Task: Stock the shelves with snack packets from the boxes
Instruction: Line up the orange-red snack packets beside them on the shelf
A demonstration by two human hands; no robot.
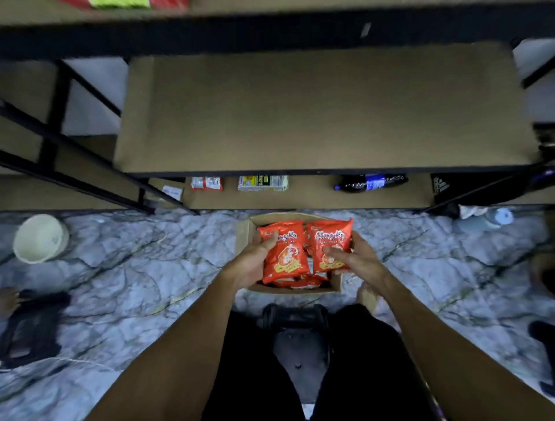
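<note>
Snack packets: two orange-red packets, a left packet (pixel 285 258) and a right packet (pixel 332 240), are held side by side just above the box; whether their inner edges touch cannot be told.
Hands: the left hand (pixel 252 261) is curled round the outer edge of the left packet, with the thumb laid on its face. The right hand (pixel 360 258) grips the right packet, with its fingers spread across the lower front.
Box: an open cardboard box (pixel 244 237) is set on the floor (pixel 135 270) just in front of the shelving, and more packets of the same colour are seen lying in it beneath the two held ones.
Done so far: very little, as judged; the middle shelf (pixel 315 114) straight ahead is shown as bare board, and no orange-red packet is seen on any shelf.
Left to do: the two held packets are yet to be placed, and the rest of the box is yet to be emptied.
Lower shelf (pixel 315 200): a small red-and-white packet (pixel 206 184), a yellow-green carton (pixel 262 183) and a dark bottle (pixel 371 182) lying on its side are seen at its front.
Top shelf: red and green goods (pixel 120 3) are cut off by the upper edge.
Hidden: the number of packets left in the box is masked by the hands and the held packets, the depth of the lower shelf is covered by the board above, and the print on the packets is blurred.
</note>
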